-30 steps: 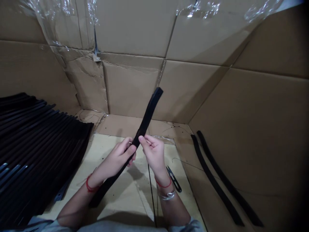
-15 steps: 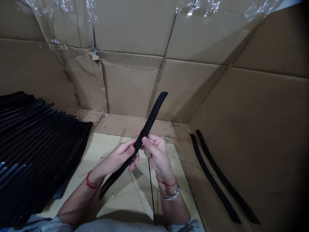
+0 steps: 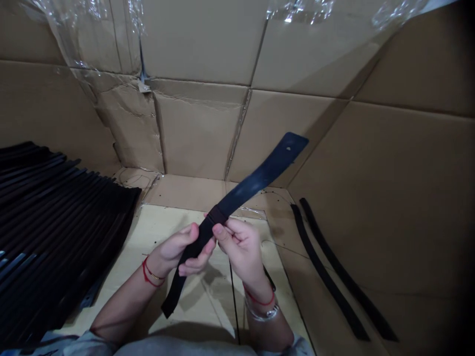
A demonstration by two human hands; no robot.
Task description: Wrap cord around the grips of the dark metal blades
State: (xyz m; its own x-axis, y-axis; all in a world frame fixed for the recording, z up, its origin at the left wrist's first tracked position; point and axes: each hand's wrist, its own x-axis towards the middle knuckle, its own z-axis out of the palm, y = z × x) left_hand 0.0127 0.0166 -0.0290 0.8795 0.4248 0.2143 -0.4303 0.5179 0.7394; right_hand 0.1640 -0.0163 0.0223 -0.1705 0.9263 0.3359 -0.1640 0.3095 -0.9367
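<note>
Since you have turned the black strip [image 3: 256, 182] flat side up, its far end now points toward the cardboard wall [image 3: 200, 133]. Your left hand [image 3: 174, 249] and right hand [image 3: 239, 252] both grip it, fingers curled closed, above the pale board [image 3: 148, 232], with stacked strips [image 3: 63, 198] to your left.

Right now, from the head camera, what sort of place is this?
Probably a makeshift hand-work station: cardboard sheets line the walls, black strips lie stacked at left, and the left hand and right hand hold one such strip.
</note>
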